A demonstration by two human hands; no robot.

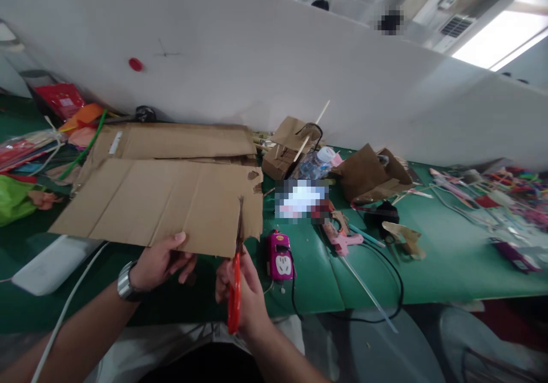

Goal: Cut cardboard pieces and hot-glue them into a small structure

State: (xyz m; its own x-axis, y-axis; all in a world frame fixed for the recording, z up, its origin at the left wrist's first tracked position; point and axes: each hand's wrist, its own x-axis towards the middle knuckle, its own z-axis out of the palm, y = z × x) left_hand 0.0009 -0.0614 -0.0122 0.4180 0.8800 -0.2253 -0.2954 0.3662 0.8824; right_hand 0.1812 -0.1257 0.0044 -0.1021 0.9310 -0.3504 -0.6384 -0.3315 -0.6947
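A flat sheet of brown cardboard point(141, 200) with fold lines is held over the green table. My left hand point(162, 263) grips its near edge, thumb on top and fingers beneath; a metal watch band circles that wrist. In my right hand point(246, 291) are red-handled scissors point(235, 280). Their blades point away from me and cross the sheet near its right end, at a cut edge by the near side. The sheet's right end is ragged, with a torn hole near the far corner.
More cardboard point(180, 140) lies behind the sheet. To the right are a purple power socket point(280, 257), a pink glue gun point(340, 240) with a glue stick, a plastic bottle point(317, 163) and an open cardboard box point(372, 174). A white device point(55, 263) and a cable lie left.
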